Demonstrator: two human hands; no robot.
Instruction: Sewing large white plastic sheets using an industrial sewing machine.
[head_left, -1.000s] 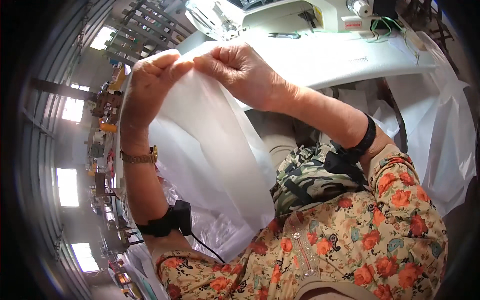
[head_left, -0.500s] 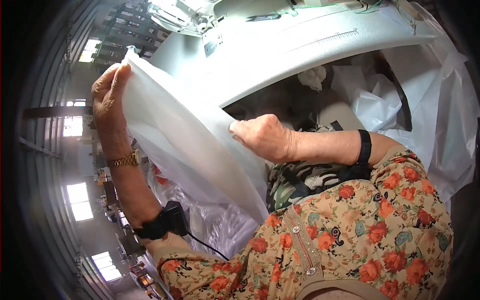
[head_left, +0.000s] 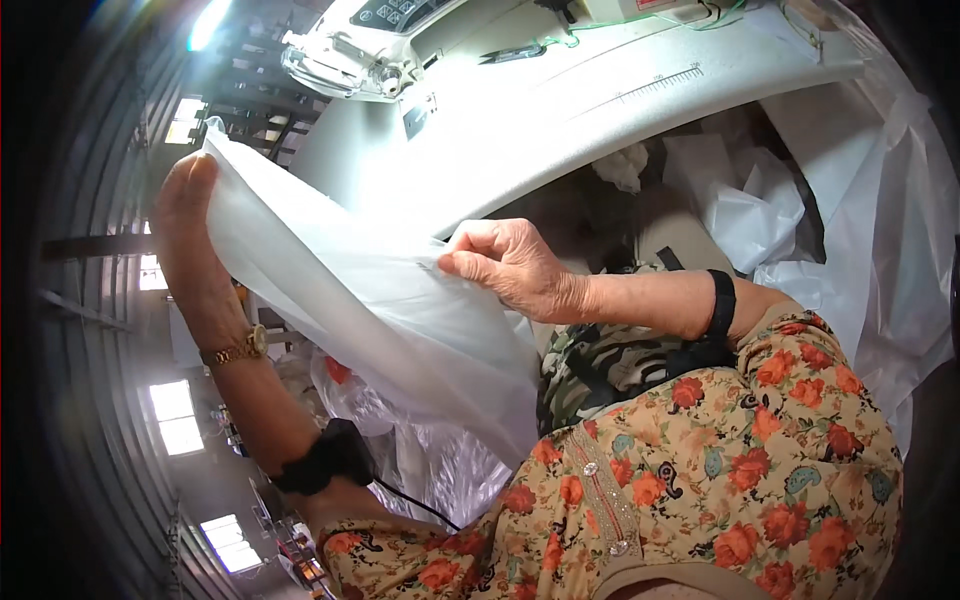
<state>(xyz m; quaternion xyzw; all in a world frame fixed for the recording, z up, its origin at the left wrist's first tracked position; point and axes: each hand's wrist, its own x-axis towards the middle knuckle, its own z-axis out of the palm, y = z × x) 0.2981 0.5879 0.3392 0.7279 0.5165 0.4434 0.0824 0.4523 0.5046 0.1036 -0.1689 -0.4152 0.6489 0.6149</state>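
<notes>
A sheet of thin, translucent white fabric (head_left: 370,290) is stretched between my two hands, in front of the sewing machine table. At the far left, my left hand (head_left: 192,200) is raised and pinches a top corner of it. My right hand (head_left: 515,265) grips the same upper edge near the middle of the view, thumb pressed against the fingers. The lower part of the fabric hangs down toward my lap. A small dark mark shows on it beside my right thumb.
The white sewing machine table (head_left: 520,150) curves across the top, with a sewing machine head (head_left: 350,60) and thread snips (head_left: 513,54) on it. Crumpled white material (head_left: 745,205) lies below its edge at the right. Clear plastic bags (head_left: 430,460) are below the fabric.
My left hand has shifted left and slightly down with its corner. My right hand has turned and moved slightly left and up along the edge. The fabric has swung to a flatter spread.
</notes>
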